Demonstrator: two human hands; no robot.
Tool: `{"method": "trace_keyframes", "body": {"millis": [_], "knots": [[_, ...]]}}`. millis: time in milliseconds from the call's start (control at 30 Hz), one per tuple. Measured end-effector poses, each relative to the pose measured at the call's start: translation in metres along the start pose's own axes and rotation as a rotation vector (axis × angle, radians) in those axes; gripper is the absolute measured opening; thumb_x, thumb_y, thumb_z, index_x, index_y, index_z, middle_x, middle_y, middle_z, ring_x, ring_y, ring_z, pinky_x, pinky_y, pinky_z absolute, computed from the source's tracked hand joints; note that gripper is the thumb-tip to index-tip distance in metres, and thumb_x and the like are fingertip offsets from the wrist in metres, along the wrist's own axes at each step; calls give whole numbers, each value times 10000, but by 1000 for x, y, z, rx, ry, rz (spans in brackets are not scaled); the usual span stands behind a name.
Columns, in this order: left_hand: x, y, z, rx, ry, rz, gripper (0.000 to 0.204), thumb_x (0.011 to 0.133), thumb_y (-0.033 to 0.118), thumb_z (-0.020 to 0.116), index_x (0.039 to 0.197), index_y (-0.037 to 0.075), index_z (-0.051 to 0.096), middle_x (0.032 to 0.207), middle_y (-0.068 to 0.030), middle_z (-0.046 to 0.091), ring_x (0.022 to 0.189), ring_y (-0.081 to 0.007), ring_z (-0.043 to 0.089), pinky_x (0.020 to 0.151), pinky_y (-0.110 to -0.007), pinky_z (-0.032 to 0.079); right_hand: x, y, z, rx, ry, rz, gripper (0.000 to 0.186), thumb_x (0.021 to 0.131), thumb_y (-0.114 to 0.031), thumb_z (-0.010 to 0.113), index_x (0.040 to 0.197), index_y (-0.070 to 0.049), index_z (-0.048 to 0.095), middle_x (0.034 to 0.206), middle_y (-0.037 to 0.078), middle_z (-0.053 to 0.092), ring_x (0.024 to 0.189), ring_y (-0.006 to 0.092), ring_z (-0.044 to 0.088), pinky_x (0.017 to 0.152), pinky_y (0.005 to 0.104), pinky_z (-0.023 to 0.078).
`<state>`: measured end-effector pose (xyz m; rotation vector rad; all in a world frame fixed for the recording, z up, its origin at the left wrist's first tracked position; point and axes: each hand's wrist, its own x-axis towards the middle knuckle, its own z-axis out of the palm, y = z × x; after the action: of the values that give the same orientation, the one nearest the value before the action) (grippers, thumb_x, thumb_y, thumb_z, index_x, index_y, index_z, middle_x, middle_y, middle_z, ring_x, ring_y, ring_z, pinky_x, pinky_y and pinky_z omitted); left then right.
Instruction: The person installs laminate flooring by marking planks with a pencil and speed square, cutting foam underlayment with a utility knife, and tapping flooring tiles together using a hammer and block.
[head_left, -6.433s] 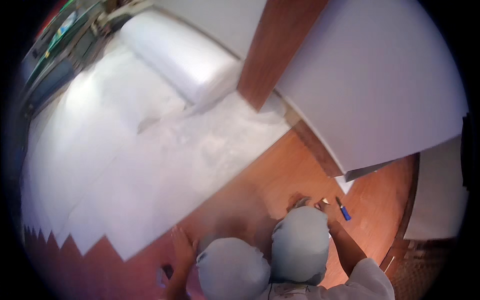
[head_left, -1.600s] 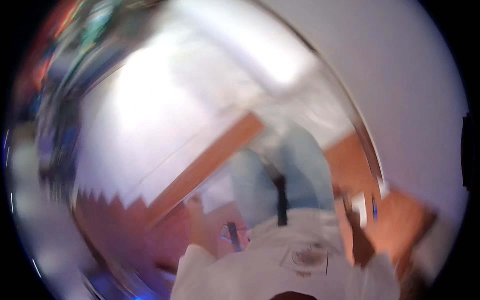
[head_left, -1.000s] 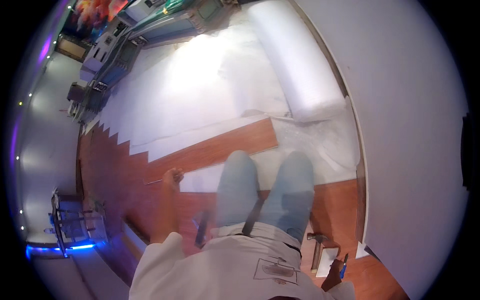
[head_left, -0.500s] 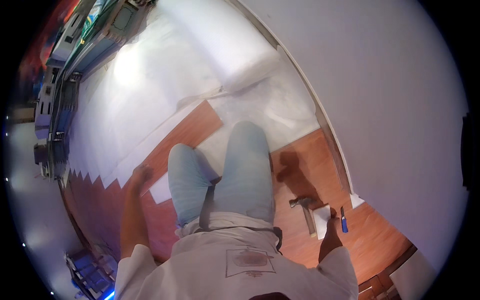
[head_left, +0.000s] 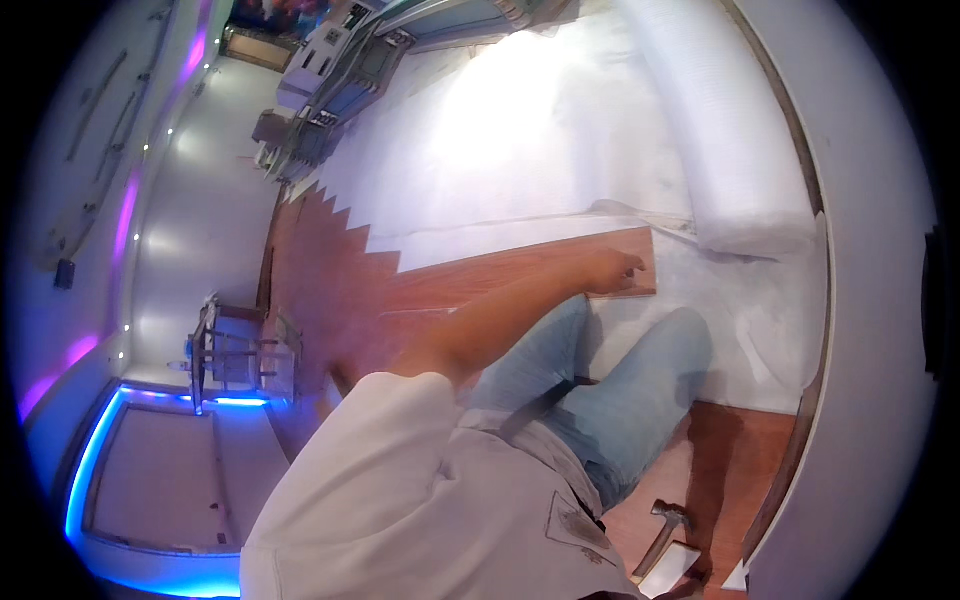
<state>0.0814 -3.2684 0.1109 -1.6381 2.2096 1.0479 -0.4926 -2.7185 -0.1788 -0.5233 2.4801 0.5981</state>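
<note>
Lying over the white sheet (head_left: 450, 170), the plank (head_left: 520, 262) stretches out in front of your knees (head_left: 650, 375), reddish brown, with its left part running toward the laid floor (head_left: 320, 260). Your left hand (head_left: 612, 271) is at the plank's right end, and your left forearm (head_left: 490, 320) passes over part of its near edge. The fingers (head_left: 637, 268) of that hand look partly curled; whether they press on the plank or take hold of it, I cannot tell. Your right hand (head_left: 690, 592) barely shows, dark at the lower edge just beside the white block (head_left: 668, 570), and its grip cannot be made out.

Next to that block lies your hammer (head_left: 660, 540), head pointing away from you, on the flooring (head_left: 755, 435) to your right. A shadow falls across the boards near it, and a small white scrap (head_left: 737, 577) sits close to the wall (head_left: 870, 300).

Beyond the plank, the white sheet borders the laid floor along a stepped, zigzag edge. Your roll (head_left: 735, 150) of white wrap rests along the right wall. Farther off, furniture (head_left: 340, 80) stands at the upper left, and a chair (head_left: 225, 350) stands to your left, near a glowing blue light strip (head_left: 95, 430).
</note>
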Motion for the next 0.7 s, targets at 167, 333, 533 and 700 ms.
{"method": "trace_keyframes", "body": {"millis": [167,333,533,700], "knots": [[31,16,18,67,59,-18,525,938,314,618,1381,37,560,1112,-205,715,1039,-386,667,959,-477,498,5,-26,-15,-48,-12,-23,336,842,-225,681,1041,43,721,1070,263,733,1007,378,736,823,481,606],[103,56,51,-8,213,30,726,919,244,637,1541,18,337,1240,-265,643,1155,-416,611,1015,-487,478,11,-19,-23,-54,-18,5,334,844,-230,682,1039,38,725,1063,262,735,1004,376,737,820,479,607],[143,124,63,10,447,20,1237,701,275,897,1614,6,106,1405,-323,512,1336,-463,473,1127,-501,399,7,45,-5,-5,-71,171,331,846,-236,684,1036,32,729,1056,261,737,1000,374,739,817,477,608],[161,145,39,73,543,-37,1138,721,315,887,1631,176,217,1225,-278,523,1087,-428,558,957,-480,484,34,90,40,96,-84,387,329,848,-241,686,1033,27,732,1049,259,739,997,372,740,814,475,609]]}}
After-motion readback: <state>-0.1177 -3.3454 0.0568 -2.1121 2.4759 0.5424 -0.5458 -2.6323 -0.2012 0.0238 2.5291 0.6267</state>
